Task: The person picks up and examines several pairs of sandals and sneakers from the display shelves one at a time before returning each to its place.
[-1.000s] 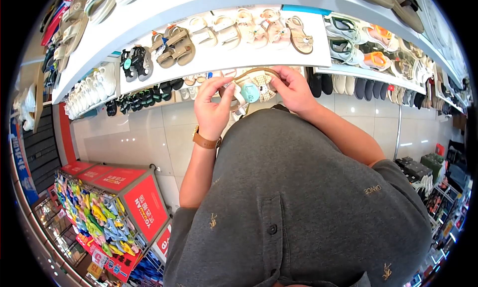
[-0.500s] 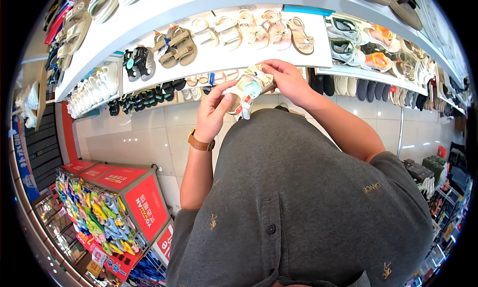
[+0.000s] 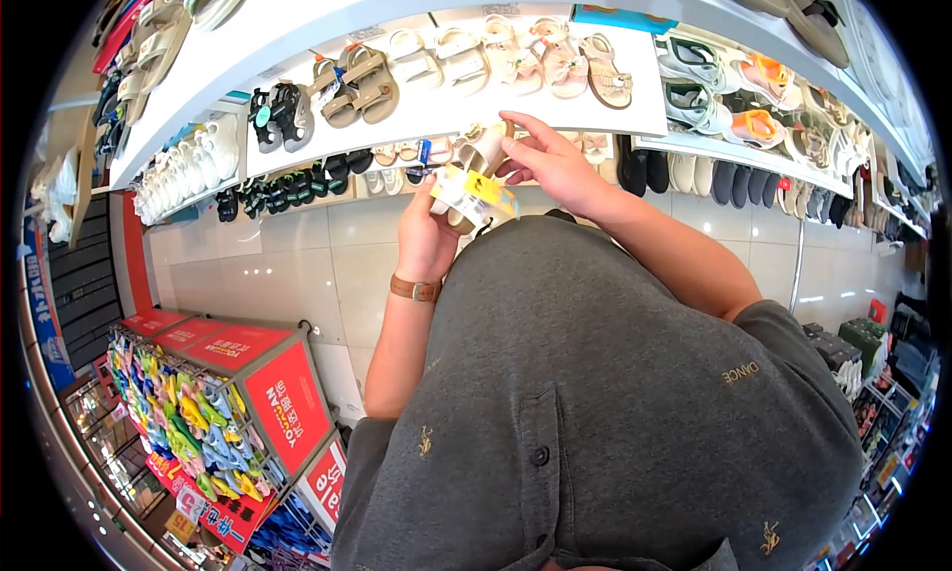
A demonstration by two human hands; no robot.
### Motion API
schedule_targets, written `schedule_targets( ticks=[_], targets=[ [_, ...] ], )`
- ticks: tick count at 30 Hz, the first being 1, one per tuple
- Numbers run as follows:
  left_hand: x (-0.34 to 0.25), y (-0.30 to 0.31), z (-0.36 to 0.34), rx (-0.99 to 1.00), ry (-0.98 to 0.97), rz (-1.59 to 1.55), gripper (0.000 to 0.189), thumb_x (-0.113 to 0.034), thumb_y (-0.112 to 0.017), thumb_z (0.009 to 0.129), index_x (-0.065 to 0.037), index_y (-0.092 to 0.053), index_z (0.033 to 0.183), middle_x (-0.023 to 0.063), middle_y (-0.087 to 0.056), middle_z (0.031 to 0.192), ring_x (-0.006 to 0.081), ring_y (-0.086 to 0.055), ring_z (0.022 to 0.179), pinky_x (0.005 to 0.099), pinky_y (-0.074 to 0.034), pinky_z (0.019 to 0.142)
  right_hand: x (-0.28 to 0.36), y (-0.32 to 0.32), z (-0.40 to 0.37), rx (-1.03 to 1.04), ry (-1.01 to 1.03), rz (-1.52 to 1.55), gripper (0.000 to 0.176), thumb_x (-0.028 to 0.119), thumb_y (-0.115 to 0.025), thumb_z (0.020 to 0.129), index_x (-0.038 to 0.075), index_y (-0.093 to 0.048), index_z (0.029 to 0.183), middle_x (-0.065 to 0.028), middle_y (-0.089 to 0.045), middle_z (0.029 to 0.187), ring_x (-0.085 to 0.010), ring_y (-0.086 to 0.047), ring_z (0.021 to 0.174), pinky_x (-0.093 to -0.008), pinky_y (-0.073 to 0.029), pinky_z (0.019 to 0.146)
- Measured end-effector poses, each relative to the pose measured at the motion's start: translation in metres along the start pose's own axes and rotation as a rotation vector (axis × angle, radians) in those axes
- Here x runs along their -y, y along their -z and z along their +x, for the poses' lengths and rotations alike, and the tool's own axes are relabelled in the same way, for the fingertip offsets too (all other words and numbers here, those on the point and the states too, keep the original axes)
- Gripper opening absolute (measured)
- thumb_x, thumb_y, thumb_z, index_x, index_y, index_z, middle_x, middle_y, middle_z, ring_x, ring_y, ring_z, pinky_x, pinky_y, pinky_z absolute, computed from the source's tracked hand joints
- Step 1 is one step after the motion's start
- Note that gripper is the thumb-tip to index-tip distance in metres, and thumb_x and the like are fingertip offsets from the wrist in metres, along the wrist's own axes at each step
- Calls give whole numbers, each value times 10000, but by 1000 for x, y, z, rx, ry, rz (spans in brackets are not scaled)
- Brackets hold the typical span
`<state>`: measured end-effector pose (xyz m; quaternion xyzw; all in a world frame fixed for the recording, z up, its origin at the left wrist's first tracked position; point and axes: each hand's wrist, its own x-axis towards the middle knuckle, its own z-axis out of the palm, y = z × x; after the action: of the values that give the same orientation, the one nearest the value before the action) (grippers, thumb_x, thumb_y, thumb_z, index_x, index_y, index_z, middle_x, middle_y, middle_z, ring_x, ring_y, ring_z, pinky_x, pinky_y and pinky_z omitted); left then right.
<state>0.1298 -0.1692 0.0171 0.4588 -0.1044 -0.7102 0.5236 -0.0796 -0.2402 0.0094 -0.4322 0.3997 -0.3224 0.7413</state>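
In front of my body, a cream sandal (image 3: 484, 153) is held between both hands, turned so its beige side shows. A yellow-and-white tag (image 3: 474, 188) covers much of its lower part. My left hand (image 3: 426, 239), with a brown-strapped watch on the wrist, grips the lower end near the tag. At the upper end, my right hand (image 3: 555, 172) pinches the sandal between thumb and fingers. Just beyond, brown sandals (image 3: 362, 85) and a beige sandal (image 3: 607, 75) stand on the white shelf (image 3: 436, 113).
Black sandals (image 3: 283, 117) and white shoes (image 3: 203, 165) stand to the left, sneakers (image 3: 694, 100) to the right. A lower row holds dark slippers (image 3: 739, 176). A red-panelled bin (image 3: 288, 398) of colourful footwear stands at lower left on the tiled floor (image 3: 297, 264).
The sandal has been turned over, so the patterned straps and insole are hidden and the yellow-and-white tag shows. My left hand has shifted slightly down and right, its wrist rotated.
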Motion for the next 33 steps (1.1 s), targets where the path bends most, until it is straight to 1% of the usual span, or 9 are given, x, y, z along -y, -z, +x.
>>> schedule_targets(
  ticks=[6,9,12,15,18,21,26,30,33],
  targets=[
    [-1,8,0,-13,86,-26,422,-370,-350,1099,-91,-541,1352,125,-651,1259,262,-648,1041,428,-530,895,8,-2,4,13,-36,-136,582,311,-579,1057,101,-360,1554,-135,-636,1215,-190,-652,1033,-336,-534,902],
    [1,13,3,-9,93,-63,420,-368,-351,1098,-90,-542,1348,117,-652,1258,258,-647,1040,426,-530,880,12,-5,3,-16,-77,87,601,322,-599,1047,91,-359,1546,-147,-629,1220,-193,-649,1043,-329,-532,904],
    [1,16,5,-1,71,-90,417,-369,-352,1095,-94,-545,1343,104,-658,1251,255,-646,1036,427,-529,867,9,-10,-8,9,90,-77,596,293,-624,1034,87,-373,1534,-151,-608,1245,-185,-639,1059,-326,-535,904],
    [-1,12,1,-41,25,-83,417,-346,-361,1109,-81,-529,1384,71,-654,1304,215,-655,1144,396,-544,879,21,-25,-26,-27,344,-333,428,239,-641,1022,47,-557,1394,-104,-656,1123,-145,-648,988,-296,-530,849],
    [-3,10,2,-40,6,-61,426,-347,-351,1112,-84,-529,1396,66,-642,1326,204,-647,1157,393,-544,897,18,-13,-21,-43,247,-474,242,196,-658,1006,6,-709,1146,-52,-689,964,-108,-647,879,-270,-511,785],
    [-4,-2,-1,-135,-9,-24,392,-324,-375,1089,-109,-535,1374,70,-625,1329,245,-626,1155,439,-514,924,10,-8,-16,-69,105,-324,267,230,-647,1014,-18,-743,986,-27,-699,866,-96,-638,795,-267,-494,746],
    [1,10,5,-51,-68,-50,373,-299,-400,1093,-88,-535,1370,66,-622,1329,229,-619,1186,437,-511,967,-5,0,-10,-51,55,-253,500,438,-530,1054,-20,-725,1007,-73,-707,895,-135,-649,815,-301,-514,766],
    [0,14,9,96,-193,158,327,-256,-445,1087,-74,-547,1340,82,-636,1296,205,-639,1154,369,-522,969,10,3,-6,-245,-53,5,582,524,-454,1065,-12,-666,1140,-91,-712,965,-165,-664,847,-325,-521,813],
    [-4,10,8,156,-212,338,235,-213,-519,1065,-66,-624,1215,45,-692,1101,117,-658,976,275,-524,845,17,16,-7,-130,-119,65,440,346,-545,1058,-9,-587,1313,-90,-699,1062,-155,-669,899,-310,-551,802]
  ],
)
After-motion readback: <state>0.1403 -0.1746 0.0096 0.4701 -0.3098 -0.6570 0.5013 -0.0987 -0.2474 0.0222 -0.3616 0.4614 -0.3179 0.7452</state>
